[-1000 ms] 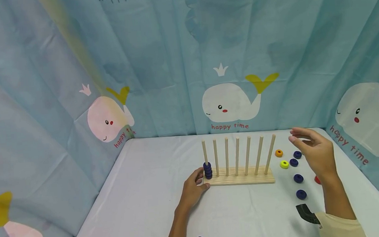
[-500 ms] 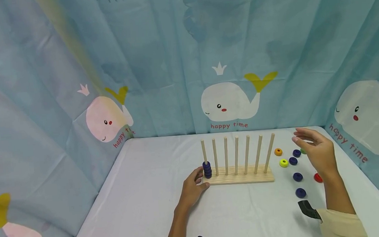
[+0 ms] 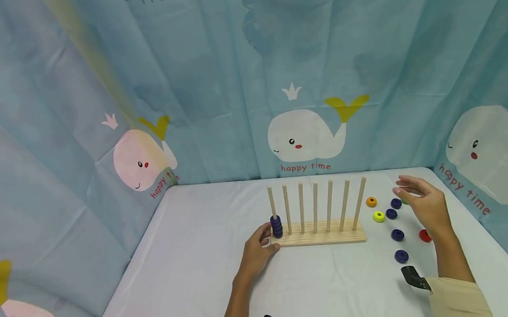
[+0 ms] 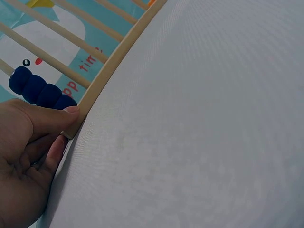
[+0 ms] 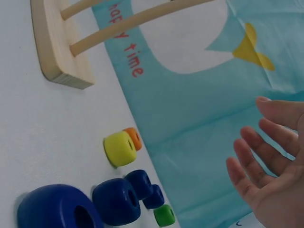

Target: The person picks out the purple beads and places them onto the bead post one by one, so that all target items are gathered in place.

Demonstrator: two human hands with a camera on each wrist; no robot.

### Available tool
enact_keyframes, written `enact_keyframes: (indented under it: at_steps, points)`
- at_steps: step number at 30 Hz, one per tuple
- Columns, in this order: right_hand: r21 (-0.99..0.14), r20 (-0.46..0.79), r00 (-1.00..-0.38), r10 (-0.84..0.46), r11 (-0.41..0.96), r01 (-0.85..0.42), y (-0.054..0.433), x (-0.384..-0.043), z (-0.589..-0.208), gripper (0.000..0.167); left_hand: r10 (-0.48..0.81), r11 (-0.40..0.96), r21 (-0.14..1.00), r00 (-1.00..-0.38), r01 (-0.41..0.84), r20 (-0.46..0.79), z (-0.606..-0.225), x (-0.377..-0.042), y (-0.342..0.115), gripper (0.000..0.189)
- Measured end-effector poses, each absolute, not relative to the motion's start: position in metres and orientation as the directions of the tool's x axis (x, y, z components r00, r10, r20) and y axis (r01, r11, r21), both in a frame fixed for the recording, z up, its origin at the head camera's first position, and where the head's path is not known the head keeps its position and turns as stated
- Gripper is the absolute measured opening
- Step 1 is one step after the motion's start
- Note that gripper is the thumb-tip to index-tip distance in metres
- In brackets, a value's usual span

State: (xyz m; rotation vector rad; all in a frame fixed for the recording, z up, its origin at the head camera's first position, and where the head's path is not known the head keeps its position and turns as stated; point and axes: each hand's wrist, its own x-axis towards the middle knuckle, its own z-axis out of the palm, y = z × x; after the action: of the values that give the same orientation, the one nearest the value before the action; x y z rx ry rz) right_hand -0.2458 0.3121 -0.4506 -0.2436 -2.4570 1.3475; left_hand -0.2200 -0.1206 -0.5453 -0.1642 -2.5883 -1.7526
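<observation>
A wooden peg rack [image 3: 321, 239] with several upright pegs stands on the table. Dark blue beads [image 3: 277, 227] are stacked on its leftmost peg. My left hand [image 3: 255, 254] grips the left end of the base, thumb on the near edge, as the left wrist view [image 4: 23, 156] also shows. To the right of the rack, my right hand [image 3: 425, 203] is raised above the loose beads, fingers relaxed and apart; the right wrist view shows nothing in its fingers [image 5: 256, 161]. Nearest it lie a blue bead [image 3: 396, 203] and a green bead [image 5: 164, 215], partly hidden in the head view.
On the white tabletop [image 3: 191, 271], an orange bead [image 3: 371, 202], a yellow bead [image 3: 379, 216] and more blue beads [image 3: 398, 235] lie right of the rack. A red bead [image 3: 425, 236] is beside the right forearm. Blue whale-print curtains [image 3: 216, 131] hang behind and at both sides.
My right hand has shifted slightly right, and the green bead and more of the red bead now show. My left hand keeps its grip on the rack. The whole head view shifts a little.
</observation>
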Motion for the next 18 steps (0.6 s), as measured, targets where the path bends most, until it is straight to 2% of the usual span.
enact_keyframes:
  at_steps: [18]
  points:
    - [-0.855, 0.069, -0.963, 0.260, 0.513, 0.077, 0.328, -0.255, -0.480, 0.070, 0.078, 0.369, 0.924, -0.994, 0.104, 0.081, -0.546, -0.222, -0.121, 0.066]
